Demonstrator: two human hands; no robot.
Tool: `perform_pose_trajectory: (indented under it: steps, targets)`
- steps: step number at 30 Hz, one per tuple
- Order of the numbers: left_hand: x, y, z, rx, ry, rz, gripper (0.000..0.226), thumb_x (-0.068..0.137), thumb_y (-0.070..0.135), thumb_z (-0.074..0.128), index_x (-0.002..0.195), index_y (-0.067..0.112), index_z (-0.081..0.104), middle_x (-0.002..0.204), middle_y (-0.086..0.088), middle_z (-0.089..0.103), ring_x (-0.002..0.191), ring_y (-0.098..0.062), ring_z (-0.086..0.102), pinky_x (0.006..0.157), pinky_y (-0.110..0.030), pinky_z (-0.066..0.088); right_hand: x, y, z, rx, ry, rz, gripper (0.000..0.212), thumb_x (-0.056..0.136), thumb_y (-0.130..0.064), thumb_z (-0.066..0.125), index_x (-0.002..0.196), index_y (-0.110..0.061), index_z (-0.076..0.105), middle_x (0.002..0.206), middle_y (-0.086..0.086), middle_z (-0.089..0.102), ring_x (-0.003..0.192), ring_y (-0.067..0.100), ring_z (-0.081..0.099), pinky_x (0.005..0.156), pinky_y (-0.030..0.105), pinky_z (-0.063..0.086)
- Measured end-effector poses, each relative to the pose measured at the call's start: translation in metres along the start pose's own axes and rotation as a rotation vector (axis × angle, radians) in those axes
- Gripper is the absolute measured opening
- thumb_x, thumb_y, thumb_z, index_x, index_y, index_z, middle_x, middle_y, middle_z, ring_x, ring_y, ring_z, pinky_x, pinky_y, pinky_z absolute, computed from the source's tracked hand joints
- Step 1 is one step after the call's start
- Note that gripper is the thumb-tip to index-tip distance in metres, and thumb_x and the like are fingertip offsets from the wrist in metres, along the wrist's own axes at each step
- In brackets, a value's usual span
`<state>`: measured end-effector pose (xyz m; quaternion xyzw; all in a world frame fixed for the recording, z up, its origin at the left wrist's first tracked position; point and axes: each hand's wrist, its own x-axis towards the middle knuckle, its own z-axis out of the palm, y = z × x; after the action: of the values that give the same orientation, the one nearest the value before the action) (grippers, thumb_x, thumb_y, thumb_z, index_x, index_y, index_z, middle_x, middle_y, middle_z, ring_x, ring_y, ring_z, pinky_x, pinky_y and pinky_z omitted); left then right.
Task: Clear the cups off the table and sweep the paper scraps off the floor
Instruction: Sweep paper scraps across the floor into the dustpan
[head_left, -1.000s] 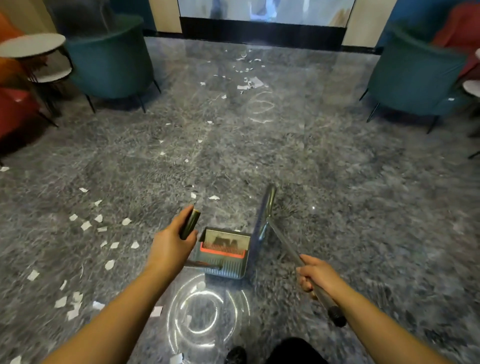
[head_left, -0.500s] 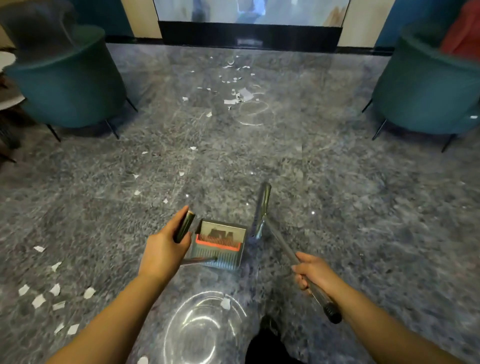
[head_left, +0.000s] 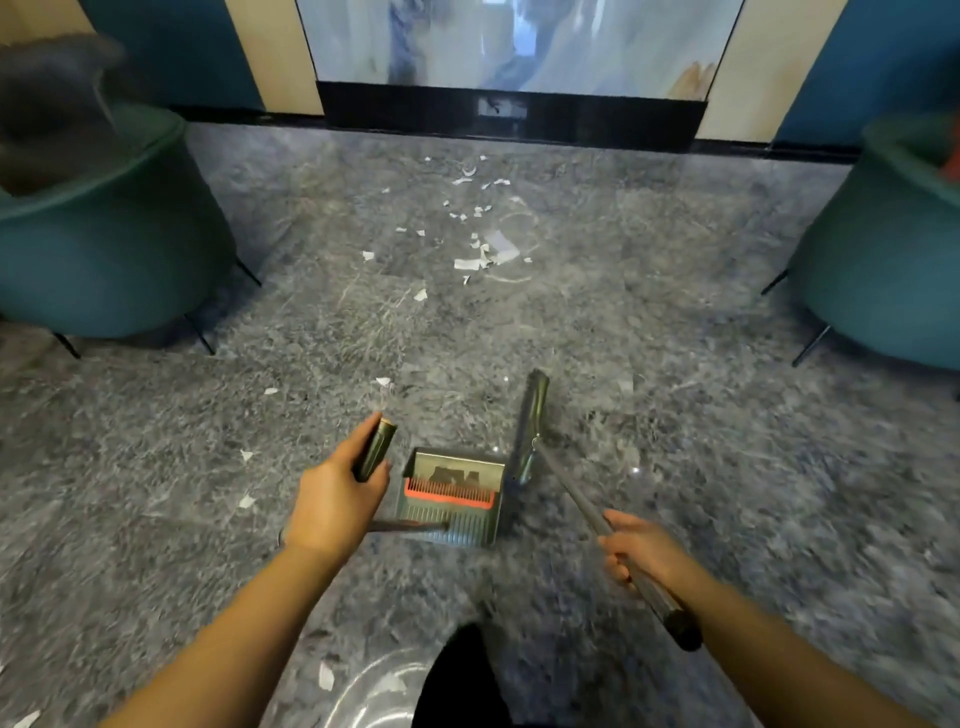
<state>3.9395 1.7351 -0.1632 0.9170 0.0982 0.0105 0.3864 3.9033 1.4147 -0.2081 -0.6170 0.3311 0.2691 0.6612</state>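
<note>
One dustpan (head_left: 452, 493) and one broom (head_left: 530, 421) are above the floor (head_left: 727, 467). Two teal chairs stand there, one (head_left: 104, 234) at its left edge, one (head_left: 883, 249) at its right. Paper scraps (head_left: 483, 249) lie scattered, too many and too small to count, thickest toward the far edge.

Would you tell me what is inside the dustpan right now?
Inside the dustpan I see a red comb strip and a dark patch on the back wall, but no paper scraps. Its near left corner is hidden behind the left hand.
</note>
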Motion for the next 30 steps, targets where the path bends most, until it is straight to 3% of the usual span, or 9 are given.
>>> perform_pose_trajectory:
  steps: [3,6,12,14,16,18,24,27,30]
  targets:
    - [0.089,0.02,0.002,0.005,-0.024,0.032,0.06,0.09,0.022,0.066,0.141,0.043,0.041,0.092,-0.006,0.071,0.056,-0.006,0.057,0.049,-0.02,0.043,0.049,-0.062,0.012,0.017,-0.008,0.01,0.046,0.094,0.015,0.042,0.138,0.01,0.035,0.061,0.012,0.041,0.027,0.011,0.038,0.031,0.016,0.031]
    - [0.167,0.041,0.005,0.002,-0.047,0.061,0.06,0.09,0.019,0.066,0.141,0.041,0.043,0.098,-0.007,0.072,0.059,-0.01,0.057,0.057,-0.026,0.048,0.092,-0.119,0.02,0.089,-0.004,0.011,0.043,0.092,0.017,0.042,0.134,0.013,0.038,0.057,0.01,0.041,0.027,0.011,0.038,0.03,0.015,0.03]
    - [0.316,0.076,0.035,0.027,-0.031,0.091,0.059,0.089,0.019,0.068,0.141,0.036,0.045,0.11,-0.01,0.071,0.087,-0.023,0.068,0.07,-0.029,0.052,0.195,-0.231,0.023,0.078,-0.001,-0.013,0.048,0.092,0.016,0.044,0.138,0.008,0.037,0.06,0.014,0.043,0.028,0.012,0.04,0.03,0.016,0.032]
    - [0.369,0.088,0.049,0.011,-0.027,0.058,0.059,0.09,0.019,0.067,0.141,0.037,0.044,0.111,-0.011,0.07,0.085,-0.023,0.067,0.07,-0.03,0.052,0.236,-0.274,0.021,0.028,-0.015,-0.02,0.028,0.092,0.014,0.044,0.119,0.009,0.049,0.058,0.011,0.041,0.028,0.012,0.039,0.031,0.015,0.031]
    - [0.421,0.1,0.062,-0.001,-0.019,0.044,0.059,0.09,0.02,0.066,0.141,0.039,0.043,0.113,-0.009,0.069,0.087,-0.022,0.067,0.073,-0.029,0.053,0.274,-0.32,0.018,-0.03,-0.027,-0.026,0.019,0.092,0.012,0.044,0.108,0.007,0.054,0.059,0.011,0.042,0.031,0.012,0.038,0.031,0.016,0.031]
    - [0.469,0.112,0.071,0.02,-0.009,0.048,0.06,0.09,0.021,0.066,0.142,0.04,0.041,0.112,-0.008,0.07,0.088,-0.022,0.068,0.072,-0.027,0.052,0.304,-0.366,0.015,-0.09,-0.038,-0.021,0.02,0.092,0.01,0.044,0.097,-0.005,0.056,0.059,0.011,0.044,0.032,0.012,0.039,0.031,0.016,0.032]
    - [0.597,0.146,0.085,0.038,-0.003,0.031,0.061,0.091,0.021,0.065,0.143,0.04,0.039,0.109,-0.01,0.07,0.078,-0.018,0.065,0.06,-0.017,0.046,0.385,-0.481,0.014,-0.132,-0.037,-0.014,0.04,0.093,0.007,0.045,0.13,-0.007,0.049,0.059,0.012,0.046,0.037,0.012,0.043,0.033,0.018,0.033]
    - [0.659,0.154,0.093,0.013,-0.021,0.011,0.061,0.091,0.021,0.065,0.143,0.041,0.039,0.103,-0.008,0.07,0.067,-0.007,0.059,0.055,-0.019,0.046,0.43,-0.53,0.022,-0.143,-0.025,-0.008,0.041,0.093,0.008,0.044,0.132,-0.002,0.047,0.06,0.012,0.045,0.04,0.014,0.04,0.034,0.017,0.031]
    - [0.728,0.153,0.106,0.023,-0.026,0.019,0.061,0.089,0.02,0.068,0.141,0.039,0.043,0.107,-0.01,0.071,0.079,-0.019,0.065,0.065,-0.027,0.05,0.48,-0.578,0.029,-0.145,-0.006,-0.001,0.039,0.092,0.008,0.043,0.13,0.003,0.046,0.06,0.011,0.043,0.038,0.014,0.04,0.034,0.016,0.03]
